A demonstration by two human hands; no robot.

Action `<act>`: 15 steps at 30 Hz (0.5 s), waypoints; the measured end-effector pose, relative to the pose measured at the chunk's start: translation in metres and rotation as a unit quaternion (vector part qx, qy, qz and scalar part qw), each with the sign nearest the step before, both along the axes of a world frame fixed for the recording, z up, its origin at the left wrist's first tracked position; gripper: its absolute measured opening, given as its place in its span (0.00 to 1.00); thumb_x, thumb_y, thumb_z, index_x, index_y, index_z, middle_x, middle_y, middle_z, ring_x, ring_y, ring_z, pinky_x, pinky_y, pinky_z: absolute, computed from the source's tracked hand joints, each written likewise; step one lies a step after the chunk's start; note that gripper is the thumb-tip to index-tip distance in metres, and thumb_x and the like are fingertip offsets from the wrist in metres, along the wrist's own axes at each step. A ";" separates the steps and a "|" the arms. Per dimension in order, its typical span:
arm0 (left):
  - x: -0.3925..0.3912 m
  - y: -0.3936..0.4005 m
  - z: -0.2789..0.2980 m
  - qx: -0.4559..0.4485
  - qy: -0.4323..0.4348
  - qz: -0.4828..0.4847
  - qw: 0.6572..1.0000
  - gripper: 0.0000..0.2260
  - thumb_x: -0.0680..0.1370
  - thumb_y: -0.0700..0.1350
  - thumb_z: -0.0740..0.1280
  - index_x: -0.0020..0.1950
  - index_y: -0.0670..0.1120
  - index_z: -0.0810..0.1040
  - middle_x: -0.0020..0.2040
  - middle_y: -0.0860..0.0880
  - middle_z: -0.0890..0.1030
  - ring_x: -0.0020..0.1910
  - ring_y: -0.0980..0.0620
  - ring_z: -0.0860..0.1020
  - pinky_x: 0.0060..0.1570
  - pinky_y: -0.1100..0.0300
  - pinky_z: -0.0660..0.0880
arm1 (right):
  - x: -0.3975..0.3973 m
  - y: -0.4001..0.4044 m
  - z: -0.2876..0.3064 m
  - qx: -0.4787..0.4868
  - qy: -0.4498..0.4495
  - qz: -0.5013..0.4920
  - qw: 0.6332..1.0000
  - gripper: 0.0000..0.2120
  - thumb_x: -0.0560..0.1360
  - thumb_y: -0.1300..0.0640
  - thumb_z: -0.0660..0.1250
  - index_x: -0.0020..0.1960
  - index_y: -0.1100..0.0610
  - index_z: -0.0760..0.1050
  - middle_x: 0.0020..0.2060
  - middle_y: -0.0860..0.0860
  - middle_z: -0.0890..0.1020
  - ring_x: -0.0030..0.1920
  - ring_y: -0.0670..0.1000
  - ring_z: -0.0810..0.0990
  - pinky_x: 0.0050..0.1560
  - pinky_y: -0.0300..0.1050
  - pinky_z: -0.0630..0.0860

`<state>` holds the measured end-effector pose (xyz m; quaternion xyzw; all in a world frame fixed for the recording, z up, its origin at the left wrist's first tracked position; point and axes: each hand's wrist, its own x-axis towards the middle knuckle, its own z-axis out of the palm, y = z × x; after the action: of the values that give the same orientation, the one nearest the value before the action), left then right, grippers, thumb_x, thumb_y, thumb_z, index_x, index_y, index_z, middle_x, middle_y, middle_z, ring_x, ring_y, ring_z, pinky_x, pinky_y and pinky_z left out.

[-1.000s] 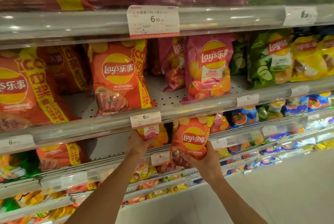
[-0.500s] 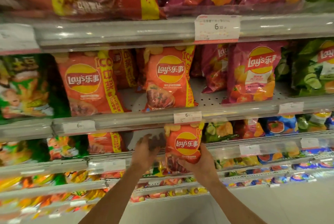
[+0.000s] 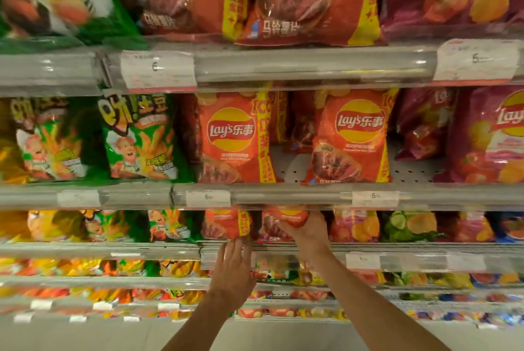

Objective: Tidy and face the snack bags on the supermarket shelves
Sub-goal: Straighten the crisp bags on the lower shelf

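Orange bag (image 3: 283, 223) at frame centre, gripped by right hand (image 3: 307, 233) on shelf (image 3: 283, 247); left hand (image 3: 234, 261) below, fingers (image 3: 232, 248) released, touching shelf edge.

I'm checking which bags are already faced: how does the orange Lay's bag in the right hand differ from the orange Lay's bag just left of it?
The held bag is gripped by the right hand; the neighbouring bag stands free, with the left hand open below it. The neighbouring bag shows a yellow side stripe; the held bag shows none. Both are orange, their tops hidden behind the shelf rail.
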<state>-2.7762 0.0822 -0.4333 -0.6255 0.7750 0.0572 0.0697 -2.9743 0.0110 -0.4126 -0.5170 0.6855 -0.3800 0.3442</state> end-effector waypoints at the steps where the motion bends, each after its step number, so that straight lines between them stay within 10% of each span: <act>1: -0.001 0.000 -0.001 0.004 -0.004 -0.001 1.000 0.35 0.83 0.59 0.55 0.81 0.43 0.43 0.81 0.41 0.47 0.80 0.41 0.44 0.78 0.45 0.40 | 0.002 -0.004 -0.002 0.002 0.008 -0.004 1.000 0.38 0.63 0.42 0.83 0.67 0.55 0.74 0.60 0.56 0.81 0.62 0.57 0.80 0.65 0.55 0.76; 15: 0.001 0.002 -0.007 -0.003 0.024 -0.008 1.000 0.37 0.81 0.57 0.60 0.81 0.46 0.43 0.81 0.45 0.48 0.80 0.42 0.46 0.78 0.45 0.46 | 0.010 0.001 -0.019 0.094 0.144 0.042 0.984 0.46 0.67 0.34 0.77 0.75 0.52 0.60 0.67 0.53 0.79 0.65 0.58 0.79 0.65 0.55 0.78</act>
<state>-2.7754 0.0846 -0.4406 -0.6178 0.7818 0.0692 0.0495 -2.9641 0.0123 -0.4313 -0.5603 0.7380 -0.2207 0.3044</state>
